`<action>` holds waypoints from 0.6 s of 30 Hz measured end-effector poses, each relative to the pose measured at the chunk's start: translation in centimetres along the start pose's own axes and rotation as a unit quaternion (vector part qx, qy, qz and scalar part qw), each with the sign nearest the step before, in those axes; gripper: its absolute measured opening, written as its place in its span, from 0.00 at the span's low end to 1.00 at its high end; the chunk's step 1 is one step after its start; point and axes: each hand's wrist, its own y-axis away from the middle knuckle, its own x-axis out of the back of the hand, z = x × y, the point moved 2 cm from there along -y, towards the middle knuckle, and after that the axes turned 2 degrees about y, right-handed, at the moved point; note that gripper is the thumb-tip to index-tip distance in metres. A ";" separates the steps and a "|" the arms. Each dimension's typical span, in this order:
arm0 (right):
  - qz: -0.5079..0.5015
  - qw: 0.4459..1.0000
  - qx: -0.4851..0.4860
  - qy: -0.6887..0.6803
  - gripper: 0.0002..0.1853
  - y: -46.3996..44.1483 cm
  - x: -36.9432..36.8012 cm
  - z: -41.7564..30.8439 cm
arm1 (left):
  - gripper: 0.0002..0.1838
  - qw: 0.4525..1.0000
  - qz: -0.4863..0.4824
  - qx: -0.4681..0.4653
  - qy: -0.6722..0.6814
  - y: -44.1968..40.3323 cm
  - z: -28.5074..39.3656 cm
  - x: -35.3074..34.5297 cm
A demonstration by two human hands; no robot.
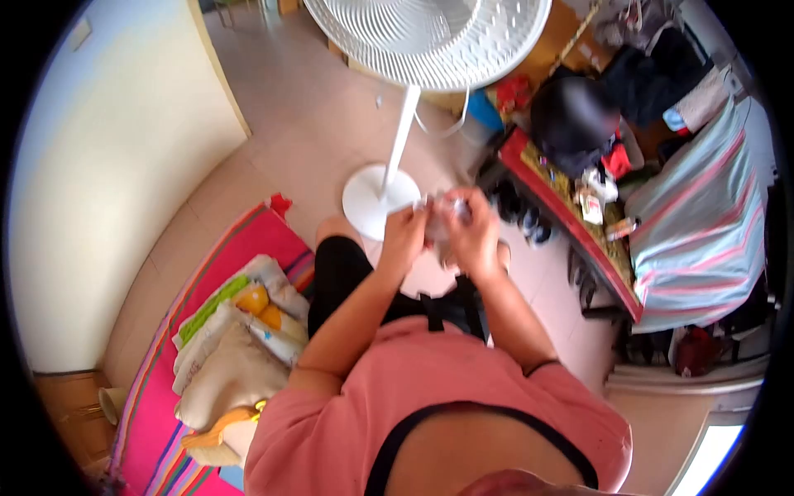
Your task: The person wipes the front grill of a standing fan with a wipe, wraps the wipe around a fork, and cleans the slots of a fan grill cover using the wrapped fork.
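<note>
Both my hands meet in front of my lap around a small, see-through, whitish thing (440, 220) that looks like thin plastic; blur and my fingers hide its exact kind. My left hand (404, 236) pinches its left side with bent fingers. On the other side, my right hand (474, 233) is closed around it, with its fingers curled over the top. Just beyond my hands stands a white pedestal fan, its round base (364, 197) on the floor and its grille (430, 41) at the top of the view.
To my left, a pink striped bed cover (165, 397) carries a stack of folded bedding (231, 364). On the right, a long red-edged table (546, 202) holds small items, near a striped cloth (703, 240). Shoes (521, 215) sit beneath it.
</note>
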 end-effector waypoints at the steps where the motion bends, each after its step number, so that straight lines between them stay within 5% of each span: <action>1: 0.018 0.999 -0.029 -0.035 0.12 -0.5 0.1 0.5 | 0.19 0.999 0.005 0.004 -0.033 0.6 1.4 -0.6; 5: 0.027 0.952 -0.151 -0.263 0.07 -1.9 -0.1 0.8 | 0.22 0.998 -0.046 -0.009 -0.050 1.1 0.4 -0.6; 7: 0.005 0.873 -0.242 -0.423 0.07 -1.8 -0.6 1.5 | 0.22 0.998 -0.034 -0.058 -0.021 1.3 0.6 -0.5; 15: -0.016 0.846 -0.294 -0.444 0.06 0.3 -3.0 3.3 | 0.15 0.996 -0.029 -0.027 0.079 1.3 0.7 -0.5; 18: -0.043 0.901 -0.246 -0.355 0.04 0.9 -3.3 2.7 | 0.12 0.975 -0.007 0.007 0.222 0.6 0.3 0.0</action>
